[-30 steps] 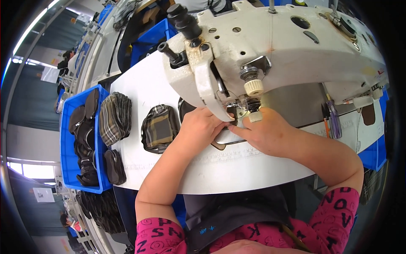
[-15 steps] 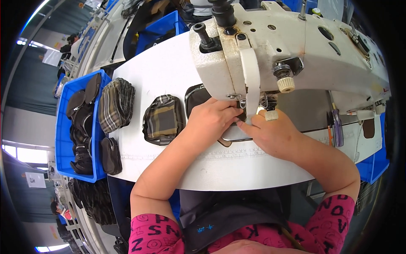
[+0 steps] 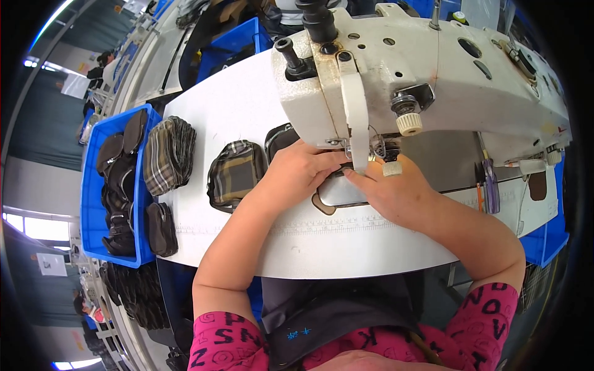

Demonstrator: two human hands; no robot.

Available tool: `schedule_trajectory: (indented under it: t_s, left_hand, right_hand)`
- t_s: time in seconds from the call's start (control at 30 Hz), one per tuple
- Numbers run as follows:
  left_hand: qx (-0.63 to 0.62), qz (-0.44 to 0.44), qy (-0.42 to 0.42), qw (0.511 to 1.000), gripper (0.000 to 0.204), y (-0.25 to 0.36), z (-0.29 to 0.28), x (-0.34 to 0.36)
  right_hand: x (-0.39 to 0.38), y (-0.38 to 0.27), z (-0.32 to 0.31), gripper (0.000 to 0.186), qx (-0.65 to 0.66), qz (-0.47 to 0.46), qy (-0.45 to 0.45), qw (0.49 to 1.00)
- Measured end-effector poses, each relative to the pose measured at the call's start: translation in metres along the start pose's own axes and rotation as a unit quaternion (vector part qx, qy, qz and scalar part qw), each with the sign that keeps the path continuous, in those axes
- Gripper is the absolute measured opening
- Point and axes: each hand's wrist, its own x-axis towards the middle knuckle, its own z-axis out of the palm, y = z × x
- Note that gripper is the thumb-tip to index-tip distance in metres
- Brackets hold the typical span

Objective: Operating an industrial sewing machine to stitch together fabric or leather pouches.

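Note:
A white sewing machine stands over the white table. Under its needle area my left hand has its fingers bent together on a small dark fabric piece. From the other side my right hand pinches the same piece, thumb and forefinger close to the left fingertips. Most of that piece is hidden by my fingers and the machine head. A dark pouch with a zipper lies just beyond my left hand, partly covered by it. A plaid fabric pouch rests left of my left wrist.
A stack of plaid pieces and a dark zippered pouch lie beside a blue bin holding dark pouches. A purple-handled screwdriver sits right of my right hand. A printed ruler scale crosses the white table.
My left hand has shifted slightly left, along with the dark zippered pouch. My right hand stays close to the needle, and more of the metal plate shows between my hands.

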Motion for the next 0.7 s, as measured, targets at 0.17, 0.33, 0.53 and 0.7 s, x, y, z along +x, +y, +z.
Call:
schedule_trajectory:
  t_s: [0.17, 0.33, 0.53, 0.7]
  left_hand:
    - [0.034, -0.051, -0.045, 0.997, 0.022, 0.002, 0.004, 0.004]
    - [-0.012, -0.082, 0.009, 0.997, 0.017, -0.007, 0.015, -0.001]
    - [0.025, -0.020, -0.004, 0.999, 0.018, 0.001, 0.010, 0.000]
    - [0.031, -0.017, -0.010, 0.999, 0.019, -0.002, 0.007, -0.001]
  right_hand:
    - [-0.001, 0.001, 0.000, 0.046, -0.004, 0.001, -0.017, 1.000]
    - [0.001, 0.001, 0.004, 0.045, -0.009, -0.008, 0.000, 1.000]
    - [0.000, 0.001, 0.004, 0.040, -0.021, -0.016, 0.009, 1.000]
    - [0.000, 0.008, -0.001, 0.025, 0.025, 0.063, -0.067, 0.995]
